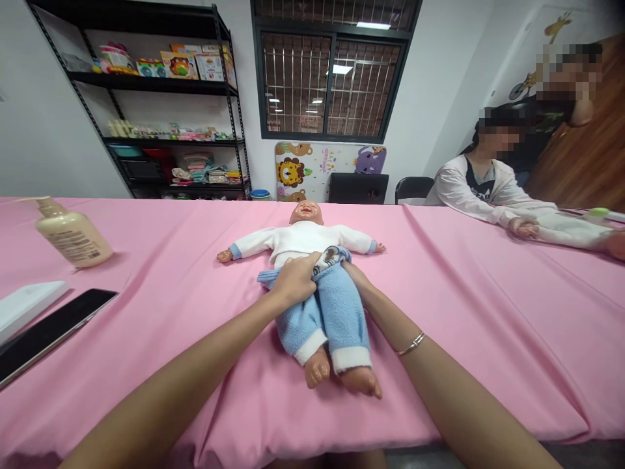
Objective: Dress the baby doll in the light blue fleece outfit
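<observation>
A baby doll (306, 213) lies on its back, head away from me, arms spread. It wears a white top (299, 240) with blue cuffs and light blue trousers (344, 312) with white hems, its bare feet towards me. My left hand (297, 279) is closed on the trousers' waistband at the front, fingers curled into the cloth. At the other side of the waist, my right hand (357, 277) holds the waistband, its fingers mostly hidden behind the cloth. Between the hands the waistband is turned out, showing a patterned lining (328, 259).
A pink cloth (170, 326) covers the table. To the left are a pump bottle (73, 238), a dark phone (58, 329) and a white box-like object (29, 306). Across at the right, a seated person (483, 169) touches another doll (566, 228); someone stands behind. Shelves (156, 83) stand at the back.
</observation>
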`<state>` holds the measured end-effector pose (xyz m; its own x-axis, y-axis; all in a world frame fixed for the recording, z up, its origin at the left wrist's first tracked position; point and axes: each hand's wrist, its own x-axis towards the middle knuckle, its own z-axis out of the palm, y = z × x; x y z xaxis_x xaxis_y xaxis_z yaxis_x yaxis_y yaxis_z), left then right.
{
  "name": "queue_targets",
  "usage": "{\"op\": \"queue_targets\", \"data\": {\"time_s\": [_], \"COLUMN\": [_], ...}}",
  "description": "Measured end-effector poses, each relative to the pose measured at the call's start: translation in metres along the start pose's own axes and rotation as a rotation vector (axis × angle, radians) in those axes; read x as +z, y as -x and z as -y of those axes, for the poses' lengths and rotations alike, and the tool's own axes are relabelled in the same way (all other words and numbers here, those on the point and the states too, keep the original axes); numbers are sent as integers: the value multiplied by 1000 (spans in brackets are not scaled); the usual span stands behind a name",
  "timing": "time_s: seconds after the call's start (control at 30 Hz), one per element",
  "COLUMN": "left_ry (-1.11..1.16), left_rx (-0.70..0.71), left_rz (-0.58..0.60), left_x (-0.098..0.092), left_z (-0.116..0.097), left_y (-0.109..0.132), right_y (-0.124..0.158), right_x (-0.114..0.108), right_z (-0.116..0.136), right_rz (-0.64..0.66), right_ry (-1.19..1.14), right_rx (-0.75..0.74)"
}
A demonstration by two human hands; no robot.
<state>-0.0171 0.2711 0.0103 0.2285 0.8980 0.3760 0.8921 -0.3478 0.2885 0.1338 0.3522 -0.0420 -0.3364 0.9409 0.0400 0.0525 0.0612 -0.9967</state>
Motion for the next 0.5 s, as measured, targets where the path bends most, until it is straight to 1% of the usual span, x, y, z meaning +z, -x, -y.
{"op": "queue_targets", "data": {"time_s": [0.07,0.13,0.23,0.3,0.33,0.37,0.4,0.47,0.5], "left_ry": [16,38,49,49,56,74,110,243,332], "left_rx": [-19,14,131,191,188,155,85,-100,-164], "left_rz": [0,9,56,72,66,51,34,27,55], "left_x": [1,1,-5,-12,-15,-19,-22,-28,-30], "left_z": [2,5,14,26,33,41,50,65,72], "left_y": [0,-1,-2,-1,1,3,7,15,20], "right_y": [4,7,7,4,3,2,1,1,2], "right_x": [2,2,-5,-12,-15,-17,-18,-18,-16], "right_z": [6,10,10,6,4,3,1,1,1], "right_rz": [9,8,-5,-64,-106,-147,-176,-188,-172], "right_ry": [-64,-93,-26,79,123,151,155,116,87], "right_rx": [115,161,90,-21,-80,-136,-183,-235,-232]}}
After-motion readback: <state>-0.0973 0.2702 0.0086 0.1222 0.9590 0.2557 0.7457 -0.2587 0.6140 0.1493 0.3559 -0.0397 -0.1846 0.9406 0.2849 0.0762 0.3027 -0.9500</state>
